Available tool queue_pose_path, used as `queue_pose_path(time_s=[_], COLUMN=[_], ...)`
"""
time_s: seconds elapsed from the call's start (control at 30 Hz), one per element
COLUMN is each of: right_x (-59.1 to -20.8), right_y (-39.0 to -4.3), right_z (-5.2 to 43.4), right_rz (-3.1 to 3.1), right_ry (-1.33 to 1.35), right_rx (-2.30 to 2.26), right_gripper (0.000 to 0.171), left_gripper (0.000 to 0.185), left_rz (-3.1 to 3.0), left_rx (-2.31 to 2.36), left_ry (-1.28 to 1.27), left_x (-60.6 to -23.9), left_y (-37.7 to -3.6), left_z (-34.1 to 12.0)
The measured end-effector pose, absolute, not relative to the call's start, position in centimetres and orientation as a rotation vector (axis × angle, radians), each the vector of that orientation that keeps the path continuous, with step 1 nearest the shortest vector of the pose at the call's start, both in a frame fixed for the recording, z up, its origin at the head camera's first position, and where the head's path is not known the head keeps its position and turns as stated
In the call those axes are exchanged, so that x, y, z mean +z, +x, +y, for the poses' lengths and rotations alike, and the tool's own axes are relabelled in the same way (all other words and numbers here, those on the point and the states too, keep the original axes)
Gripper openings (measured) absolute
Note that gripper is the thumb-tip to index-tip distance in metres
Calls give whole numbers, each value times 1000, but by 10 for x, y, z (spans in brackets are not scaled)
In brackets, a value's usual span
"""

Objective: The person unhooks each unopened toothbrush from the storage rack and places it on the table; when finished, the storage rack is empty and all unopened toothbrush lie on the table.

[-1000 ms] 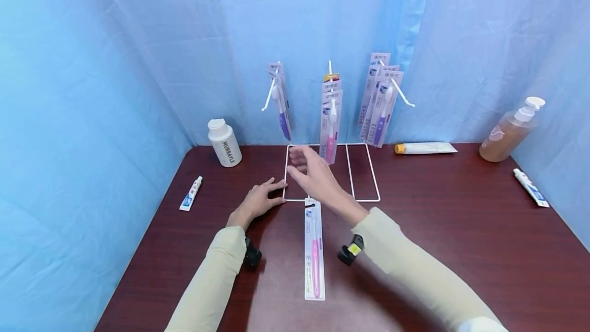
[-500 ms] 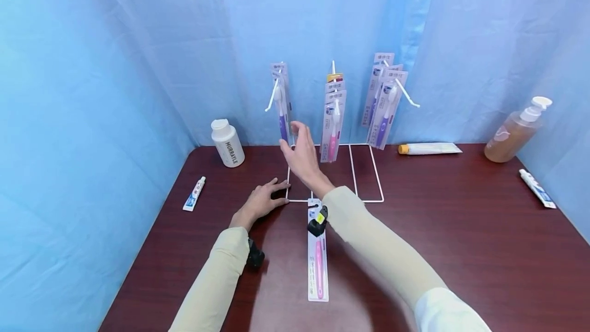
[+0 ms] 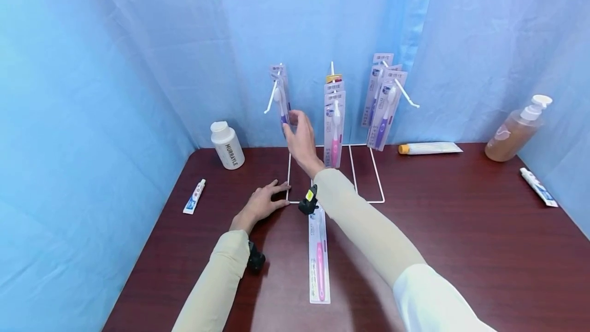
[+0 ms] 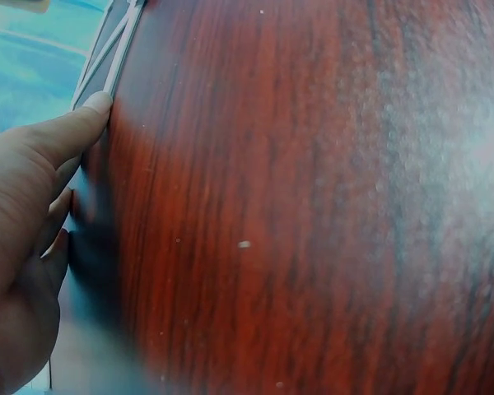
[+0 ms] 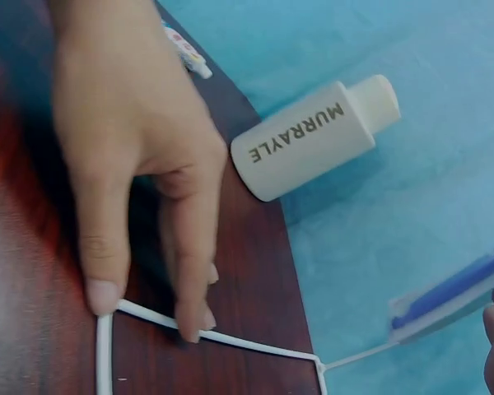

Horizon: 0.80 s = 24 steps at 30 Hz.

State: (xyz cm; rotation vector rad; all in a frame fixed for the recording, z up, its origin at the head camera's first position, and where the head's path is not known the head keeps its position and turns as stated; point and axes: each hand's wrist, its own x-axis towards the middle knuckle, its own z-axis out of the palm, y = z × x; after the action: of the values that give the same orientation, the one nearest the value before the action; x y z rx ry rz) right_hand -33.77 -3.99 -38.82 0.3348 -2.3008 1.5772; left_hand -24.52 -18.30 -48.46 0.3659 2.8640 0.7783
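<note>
Head view first: right hand (image 3: 301, 140) raised at the white wire rack (image 3: 366, 200), fingers loosely spread just beside the purple toothbrush pack (image 3: 281, 104) hanging on the left hook, contact hard to judge from here, nothing plainly gripped. Left hand (image 3: 261, 203) flat on the dark red wood-grain table (image 3: 461, 229), fingers straight, tips at the rack's front left corner. Pink toothbrush pack (image 3: 319, 252) lying flat and long on the table in front of the rack, its top edge hidden behind the right wrist. More carded packs hanging on the middle and right hooks, print too small to read. White bottle (image 3: 227, 144) standing back left, small tube (image 3: 193, 196) lying near it, orange-capped tube (image 3: 429, 148) and amber pump bottle (image 3: 515, 131) back right, wrinkled blue cloth all round. Over to the left wrist view: glossy grain filling the frame, left hand cut off at the left edge, one straight fingertip against the thin white wire, rest blurred. Right wrist view: left hand from above, two fingertips pressing the rack's base wire, bottle lying across the frame with its black lettering, purple pack cut off at the right edge, only the right hand's fingertips showing beside it.
</note>
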Motion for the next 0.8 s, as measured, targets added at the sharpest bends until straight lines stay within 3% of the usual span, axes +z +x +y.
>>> queue_pose_path(time_s=[0.33,0.8], right_x=[-386,-358], right_y=[-326,-254], right_z=[-30,2], right_rz=[-2277,-2334], right_ry=[417,558], right_rx=[1518,1407], right_gripper=[19,26], left_gripper=[52,52], left_rz=[2846,2830], left_rx=[817,829], left_ry=[334,309], left_x=[-484,-482], left_y=[-244,-243], left_z=[-182,-182])
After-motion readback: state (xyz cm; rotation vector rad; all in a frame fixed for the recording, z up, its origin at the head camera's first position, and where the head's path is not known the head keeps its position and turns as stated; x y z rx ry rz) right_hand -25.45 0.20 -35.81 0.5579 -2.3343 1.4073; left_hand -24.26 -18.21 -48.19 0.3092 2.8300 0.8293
